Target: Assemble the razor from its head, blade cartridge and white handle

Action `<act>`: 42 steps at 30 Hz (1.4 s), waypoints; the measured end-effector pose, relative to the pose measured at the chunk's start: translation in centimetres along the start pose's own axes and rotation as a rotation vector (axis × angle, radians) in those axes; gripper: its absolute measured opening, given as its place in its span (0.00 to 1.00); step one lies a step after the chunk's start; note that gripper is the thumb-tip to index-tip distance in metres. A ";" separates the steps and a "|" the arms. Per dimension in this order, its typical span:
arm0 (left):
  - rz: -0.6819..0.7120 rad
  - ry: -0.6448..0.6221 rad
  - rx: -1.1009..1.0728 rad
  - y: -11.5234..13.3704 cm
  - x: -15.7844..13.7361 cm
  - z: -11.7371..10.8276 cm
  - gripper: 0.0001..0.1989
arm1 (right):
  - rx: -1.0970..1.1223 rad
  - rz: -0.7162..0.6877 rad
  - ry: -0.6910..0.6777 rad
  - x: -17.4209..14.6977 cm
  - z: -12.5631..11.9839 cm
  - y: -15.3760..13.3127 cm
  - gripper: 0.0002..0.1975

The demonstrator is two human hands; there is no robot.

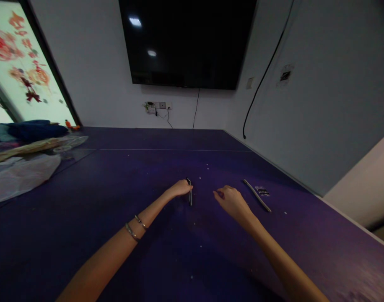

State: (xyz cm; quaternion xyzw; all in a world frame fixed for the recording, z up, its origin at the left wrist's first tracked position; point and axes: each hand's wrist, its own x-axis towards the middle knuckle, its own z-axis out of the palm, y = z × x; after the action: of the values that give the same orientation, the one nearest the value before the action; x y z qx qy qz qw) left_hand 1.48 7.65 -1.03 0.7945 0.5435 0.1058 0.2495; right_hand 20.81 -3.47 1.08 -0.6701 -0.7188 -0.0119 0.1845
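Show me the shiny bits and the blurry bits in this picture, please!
In the head view, two white glare spots shine on the dark TV; in the head view, red decorations on the bright glass panel look smeared; also in the head view, the thin strip in the left hand is too small to show fine detail.

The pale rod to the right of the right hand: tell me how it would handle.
The pale rod is probably light, being so slender. Its nearly straight line hints at stiffness. Lying lengthwise on the purple surface, it would likely slide or roll rather than tip.
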 end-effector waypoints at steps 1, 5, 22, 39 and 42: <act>-0.010 -0.015 0.028 -0.4 0.3 0.0 0.14 | 0.002 0.016 -0.009 -0.1 0.1 0.8 0.17; -0.028 -0.052 0.131 -1.5 1.4 0.4 0.13 | 0.024 0.057 -0.020 -0.5 0.3 3.4 0.16; -0.022 -0.025 0.304 -1.3 0.1 0.4 0.20 | 0.027 0.162 -0.041 -1.8 -0.6 8.7 0.15; -0.036 0.047 0.215 -2.3 -5.1 0.6 0.18 | -0.213 0.402 -0.090 -1.2 -0.2 17.7 0.19; -0.032 0.055 0.237 -2.0 -5.1 0.8 0.19 | -0.253 0.448 -0.155 -0.7 -0.1 17.8 0.21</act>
State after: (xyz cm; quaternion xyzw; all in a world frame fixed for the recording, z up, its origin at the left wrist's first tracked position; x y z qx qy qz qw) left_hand -1.75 3.26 -2.21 0.8063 0.5716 0.0587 0.1407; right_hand 38.03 -2.40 -3.13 -0.8291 -0.5574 -0.0093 0.0419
